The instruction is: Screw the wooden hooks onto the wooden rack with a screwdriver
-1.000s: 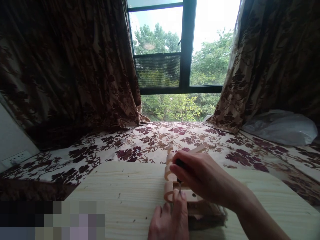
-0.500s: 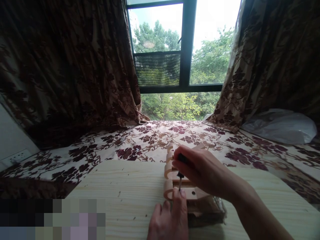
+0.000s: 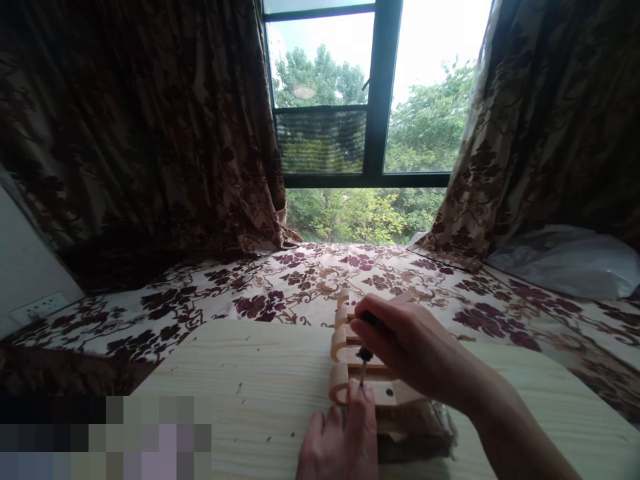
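Observation:
My right hand (image 3: 407, 333) is closed around the black handle of a screwdriver (image 3: 365, 355), whose metal shaft points down at a pale wooden piece (image 3: 383, 392). This piece has several rounded, curled ends along its left side and a dark hole near its front. At the shaft's lower end, the finger and thumb tips of my left hand (image 3: 340, 437) press together against the wood; anything small between them is hidden. Under the wooden piece is a brown bundle in clear plastic (image 3: 417, 430).
A light wooden board (image 3: 240, 380) with small dark specks lies beneath everything. Behind it spreads a flowered cloth (image 3: 300, 280) reaching the window (image 3: 377, 100). Patterned curtains (image 3: 175, 133) hang at both sides. A white plastic bag (image 3: 570, 260) sits at right, a wall socket (image 3: 43, 307) at left.
The view has shifted slightly. Both hands and the screwdriver hold nearly the same place on the wooden piece, and the screwdriver handle has tilted a little.

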Demonstrator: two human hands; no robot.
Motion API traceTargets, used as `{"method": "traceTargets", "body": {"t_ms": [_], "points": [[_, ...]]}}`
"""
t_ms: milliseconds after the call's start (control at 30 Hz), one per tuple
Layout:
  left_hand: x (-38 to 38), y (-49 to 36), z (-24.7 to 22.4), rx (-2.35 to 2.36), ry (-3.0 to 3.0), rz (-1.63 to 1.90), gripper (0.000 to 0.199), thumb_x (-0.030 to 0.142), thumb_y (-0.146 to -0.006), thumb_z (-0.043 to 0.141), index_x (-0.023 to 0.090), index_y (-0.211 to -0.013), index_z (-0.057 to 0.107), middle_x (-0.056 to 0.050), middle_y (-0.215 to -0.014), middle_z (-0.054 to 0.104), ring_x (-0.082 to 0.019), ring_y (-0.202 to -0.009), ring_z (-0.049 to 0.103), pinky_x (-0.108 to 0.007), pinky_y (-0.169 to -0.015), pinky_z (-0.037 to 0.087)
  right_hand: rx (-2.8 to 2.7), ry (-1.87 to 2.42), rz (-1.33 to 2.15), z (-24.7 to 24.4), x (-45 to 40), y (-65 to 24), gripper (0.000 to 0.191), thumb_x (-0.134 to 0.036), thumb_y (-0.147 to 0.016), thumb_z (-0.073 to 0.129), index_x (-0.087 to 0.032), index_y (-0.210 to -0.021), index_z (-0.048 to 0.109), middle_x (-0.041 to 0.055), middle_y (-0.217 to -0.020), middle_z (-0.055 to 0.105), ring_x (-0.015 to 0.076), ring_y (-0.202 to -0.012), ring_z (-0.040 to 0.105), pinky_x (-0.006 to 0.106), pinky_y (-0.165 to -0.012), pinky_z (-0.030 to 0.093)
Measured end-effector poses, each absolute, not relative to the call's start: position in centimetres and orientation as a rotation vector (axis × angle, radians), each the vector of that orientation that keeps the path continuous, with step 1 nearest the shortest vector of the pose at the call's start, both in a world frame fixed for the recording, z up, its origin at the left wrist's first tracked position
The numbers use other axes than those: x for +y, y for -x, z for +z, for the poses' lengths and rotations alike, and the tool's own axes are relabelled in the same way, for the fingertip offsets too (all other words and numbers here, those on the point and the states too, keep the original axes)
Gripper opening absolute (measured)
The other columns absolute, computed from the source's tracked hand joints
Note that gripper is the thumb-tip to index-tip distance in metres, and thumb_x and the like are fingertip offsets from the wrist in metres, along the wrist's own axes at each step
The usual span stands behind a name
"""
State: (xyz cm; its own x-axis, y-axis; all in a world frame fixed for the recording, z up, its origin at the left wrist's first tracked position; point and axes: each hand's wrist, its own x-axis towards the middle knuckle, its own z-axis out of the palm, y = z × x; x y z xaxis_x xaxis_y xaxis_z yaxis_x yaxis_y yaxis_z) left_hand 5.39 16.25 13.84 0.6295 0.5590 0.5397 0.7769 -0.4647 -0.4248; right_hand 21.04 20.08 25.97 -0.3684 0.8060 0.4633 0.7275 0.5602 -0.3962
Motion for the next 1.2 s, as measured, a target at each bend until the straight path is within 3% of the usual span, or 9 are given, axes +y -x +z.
{"method": "traceTargets", "body": {"t_ms": [233, 433, 567, 833, 1033, 1200], "points": [[16.1, -5.5, 13.8, -1.068, 2.204, -0.427, 0.041, 0.015, -0.080, 0.055, 0.015, -0.121, 0.058, -0.007, -0.116, 0.066, -0.013, -0.066, 0.061, -0.026, -0.056, 0.050, -2.092, 1.308, 0.092, 25.1, 20.8, -21.5, 0.023, -0.036, -0.094, 0.040, -0.021, -0.080, 0.051, -0.0006, -0.061, 0.057, 0.0121, -0.052, 0.047, 0.027, -0.053, 0.029], [16.0, -5.5, 13.8, -1.065, 2.235, -0.389, 0.043, 0.015, -0.078, 0.056, 0.014, -0.122, 0.057, -0.008, -0.122, 0.063, -0.013, -0.068, 0.062, -0.027, -0.056, 0.051, -2.188, 1.238, 0.005, 25.4, 20.2, -21.1, 0.022, -0.033, -0.094, 0.042, -0.021, -0.076, 0.047, -0.0024, -0.059, 0.053, 0.0107, -0.050, 0.038, 0.026, -0.051, 0.026], [15.9, -5.5, 13.9, -1.082, 2.223, -0.387, 0.042, 0.014, -0.079, 0.055, 0.015, -0.121, 0.057, -0.008, -0.120, 0.063, -0.013, -0.068, 0.062, -0.027, -0.058, 0.052, -2.094, 1.350, -0.053, 24.9, 21.0, -21.1, 0.027, -0.037, -0.094, 0.040, -0.021, -0.074, 0.047, -0.0019, -0.056, 0.052, 0.0106, -0.047, 0.041, 0.026, -0.049, 0.024], [16.1, -5.4, 13.7, -1.043, 2.225, -0.379, 0.044, 0.013, -0.079, 0.053, 0.013, -0.123, 0.055, -0.011, -0.121, 0.062, -0.015, -0.071, 0.064, -0.028, -0.058, 0.052, -2.207, 1.134, 0.141, 26.3, 19.3, -21.0, 0.012, -0.027, -0.091, 0.049, -0.021, -0.088, 0.060, -0.0042, -0.061, 0.054, 0.0089, -0.051, 0.042, 0.024, -0.050, 0.028], [15.9, -5.4, 13.7, -1.067, 2.237, -0.414, 0.046, 0.013, -0.078, 0.056, 0.013, -0.124, 0.054, -0.011, -0.122, 0.063, -0.014, -0.070, 0.063, -0.028, -0.059, 0.052, -2.102, 1.285, 0.015, 25.2, 20.8, -20.7, 0.026, -0.034, -0.093, 0.042, -0.020, -0.072, 0.046, -0.0028, -0.058, 0.049, 0.0094, -0.049, 0.036, 0.026, -0.049, 0.023], [15.7, -5.2, 14.2, -1.078, 2.254, -0.366, 0.046, 0.016, -0.079, 0.057, 0.016, -0.125, 0.054, -0.010, -0.124, 0.062, -0.014, -0.069, 0.064, -0.028, -0.056, 0.051, -2.100, 1.311, 0.023, 25.3, 20.6, -21.1, 0.021, -0.034, -0.093, 0.043, -0.020, -0.081, 0.052, -0.0031, -0.058, 0.051, 0.0101, -0.050, 0.040, 0.026, -0.050, 0.025]]}}
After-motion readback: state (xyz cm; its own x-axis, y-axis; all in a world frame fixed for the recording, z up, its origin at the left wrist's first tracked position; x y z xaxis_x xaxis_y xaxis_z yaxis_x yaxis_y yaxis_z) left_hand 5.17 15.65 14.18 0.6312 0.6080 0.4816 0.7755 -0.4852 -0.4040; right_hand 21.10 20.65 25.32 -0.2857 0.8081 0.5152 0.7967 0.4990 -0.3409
